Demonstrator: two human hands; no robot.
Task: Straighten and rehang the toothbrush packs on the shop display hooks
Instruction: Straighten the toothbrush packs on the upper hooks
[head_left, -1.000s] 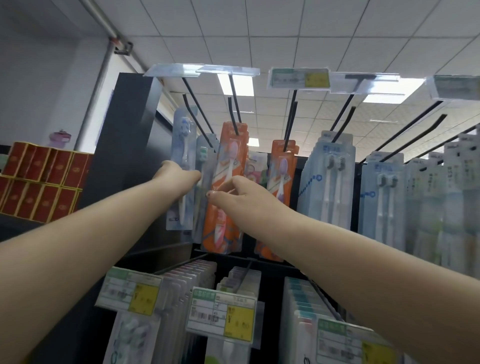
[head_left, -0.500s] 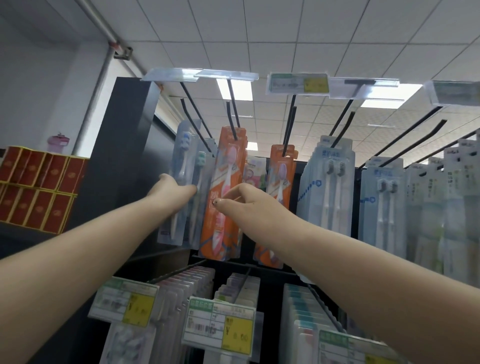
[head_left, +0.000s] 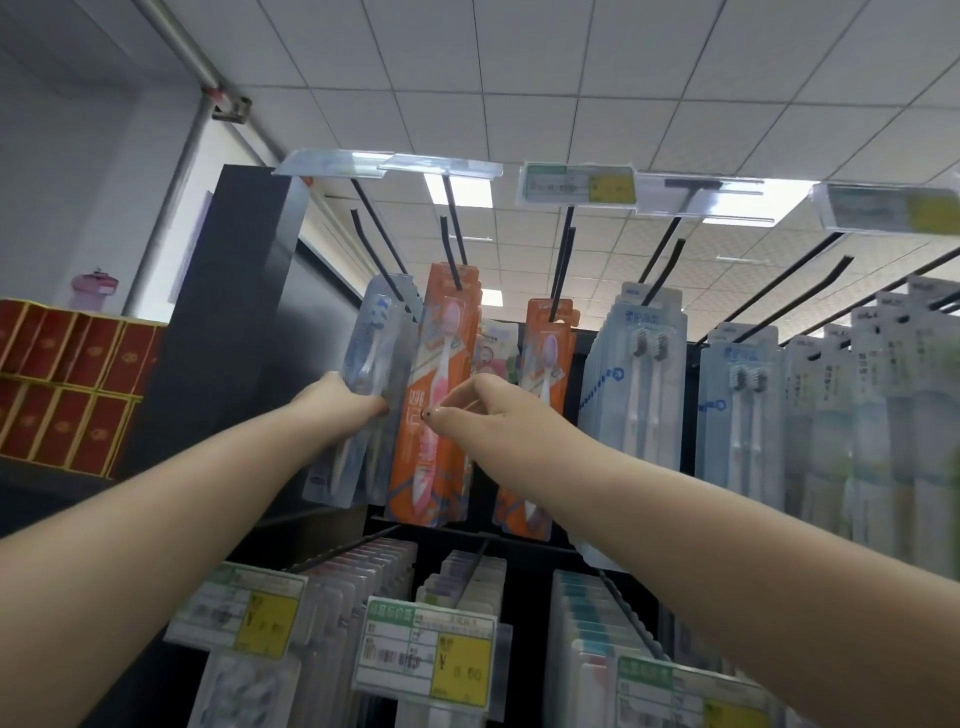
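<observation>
A clear pack with a blue toothbrush (head_left: 371, 353) hangs on the leftmost top hook (head_left: 375, 248). My left hand (head_left: 340, 402) grips its left edge at mid height. Right beside it an orange pack with a pink toothbrush (head_left: 441, 332) hangs on the second hook (head_left: 451, 244). My right hand (head_left: 485, 413) is in front of that orange pack. Its thumb and forefinger are curled close together, and whether they pinch the pack is unclear. A second orange pack (head_left: 548, 353) hangs further right, then rows of pale blue twin-brush packs (head_left: 641, 374).
Black hooks with clear price-tag holders (head_left: 576, 184) jut out overhead toward me. A lower row of packs carries yellow price labels (head_left: 428, 652) below my arms. The dark shelf end panel (head_left: 228, 312) stands at left, with red boxes (head_left: 67, 384) stacked beyond it.
The green-brush pack that my right hand pinched has slid behind the blue pack. My right hand has moved right, in front of the orange pack. My left hand still holds the blue pack.
</observation>
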